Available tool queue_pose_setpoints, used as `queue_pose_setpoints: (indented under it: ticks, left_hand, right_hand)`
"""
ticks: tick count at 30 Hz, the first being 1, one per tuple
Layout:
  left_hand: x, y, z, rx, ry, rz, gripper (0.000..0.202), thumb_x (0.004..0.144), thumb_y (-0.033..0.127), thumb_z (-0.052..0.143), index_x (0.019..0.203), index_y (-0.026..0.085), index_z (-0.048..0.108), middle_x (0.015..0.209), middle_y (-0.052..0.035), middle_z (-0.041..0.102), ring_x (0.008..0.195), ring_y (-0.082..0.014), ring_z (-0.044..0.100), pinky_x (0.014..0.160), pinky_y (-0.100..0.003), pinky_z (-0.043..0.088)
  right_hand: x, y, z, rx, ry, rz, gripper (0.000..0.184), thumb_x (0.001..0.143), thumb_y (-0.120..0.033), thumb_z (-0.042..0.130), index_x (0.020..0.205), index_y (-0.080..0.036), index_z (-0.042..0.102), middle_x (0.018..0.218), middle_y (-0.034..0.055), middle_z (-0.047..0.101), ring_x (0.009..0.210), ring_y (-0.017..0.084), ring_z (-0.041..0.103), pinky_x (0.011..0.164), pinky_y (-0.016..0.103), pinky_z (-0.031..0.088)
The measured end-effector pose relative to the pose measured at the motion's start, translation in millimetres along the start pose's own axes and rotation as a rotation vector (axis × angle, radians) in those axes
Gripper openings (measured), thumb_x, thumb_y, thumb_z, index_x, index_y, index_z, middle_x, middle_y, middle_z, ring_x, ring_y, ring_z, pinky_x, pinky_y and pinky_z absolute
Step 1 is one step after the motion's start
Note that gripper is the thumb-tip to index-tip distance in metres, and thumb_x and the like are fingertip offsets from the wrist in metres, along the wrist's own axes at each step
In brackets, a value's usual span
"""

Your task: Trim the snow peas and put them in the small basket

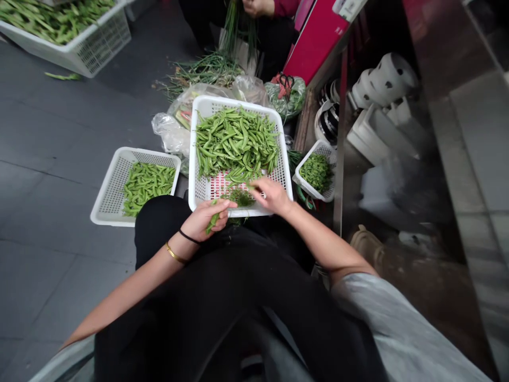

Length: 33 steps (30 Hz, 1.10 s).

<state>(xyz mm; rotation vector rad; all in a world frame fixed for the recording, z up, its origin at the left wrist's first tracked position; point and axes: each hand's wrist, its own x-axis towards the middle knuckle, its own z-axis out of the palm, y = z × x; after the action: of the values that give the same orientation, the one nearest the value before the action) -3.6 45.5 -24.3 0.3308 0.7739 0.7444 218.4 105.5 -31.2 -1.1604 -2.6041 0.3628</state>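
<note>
My left hand is closed around a green pea pod above my lap, just in front of the big white basket. A heap of green pods fills that basket's far half. My right hand reaches into the basket's near edge, fingers pinched on a pod at the edge of the heap. A small clump of green trimmings lies between my hands.
A second white basket at the left holds trimmed pods. A small basket of greens sits at the right beside stacked dishes. Another person handles chives ahead. A far basket of pods stands top left.
</note>
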Motion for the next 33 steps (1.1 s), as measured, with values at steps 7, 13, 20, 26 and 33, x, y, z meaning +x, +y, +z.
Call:
queue_pose_setpoints:
  ticks: [7, 13, 20, 26, 33]
  left_hand:
    - [-12.0, -9.1, 17.5, 0.100, 0.041, 0.203, 0.032, 0.068, 0.031, 0.076, 0.064, 0.013, 0.050, 0.047, 0.0058, 0.044, 0.034, -0.0027, 0.036, 0.031, -0.014, 0.021]
    - [-24.3, -10.3, 20.7, 0.027, 0.079, 0.330, 0.032, 0.069, 0.030, 0.075, 0.067, 0.015, 0.046, 0.050, 0.0061, 0.047, 0.034, -0.0031, 0.036, 0.031, -0.014, 0.021]
    - [-26.6, -12.7, 16.8, 0.157, -0.072, 0.163, 0.026, 0.069, 0.030, 0.075, 0.071, 0.012, 0.056, 0.047, 0.0053, 0.046, 0.033, -0.0035, 0.037, 0.030, -0.014, 0.022]
    - [-31.1, -6.4, 8.5, 0.227, -0.247, 0.043, 0.021, 0.070, 0.028, 0.074, 0.074, 0.009, 0.065, 0.045, 0.0046, 0.043, 0.033, -0.0027, 0.036, 0.032, -0.014, 0.024]
    - [-25.1, -2.5, 8.5, 0.290, -0.279, -0.061, 0.025, 0.066, 0.033, 0.076, 0.072, 0.010, 0.067, 0.043, 0.0058, 0.036, 0.031, -0.0030, 0.031, 0.031, -0.016, 0.020]
  right_hand:
    - [-40.3, -64.8, -10.1, 0.231, 0.117, -0.201, 0.023, 0.094, -0.026, 0.043, 0.110, -0.018, 0.058, 0.099, 0.0088, 0.064, 0.091, 0.015, 0.061, 0.080, 0.028, 0.052]
    - [-43.3, -76.7, -25.0, 0.127, 0.096, -0.115, 0.023, 0.094, -0.032, 0.045, 0.091, -0.015, 0.060, 0.074, 0.0042, 0.059, 0.065, 0.012, 0.054, 0.061, 0.024, 0.044]
    - [-39.7, -89.9, -28.7, 0.386, -0.003, -0.322, 0.022, 0.094, -0.023, 0.042, 0.080, -0.016, 0.057, 0.068, 0.0026, 0.060, 0.062, 0.011, 0.054, 0.060, 0.022, 0.043]
    - [-40.4, -48.9, -53.1, 0.886, 0.071, 0.123, 0.023, 0.095, -0.033, 0.043, 0.080, -0.017, 0.052, 0.059, -0.0033, 0.055, 0.050, 0.008, 0.055, 0.052, 0.020, 0.046]
    - [-28.7, -54.1, -54.0, 0.217, 0.120, -0.117, 0.033, 0.090, -0.042, 0.051, 0.108, -0.016, 0.058, 0.100, 0.0101, 0.062, 0.089, 0.019, 0.059, 0.077, 0.032, 0.049]
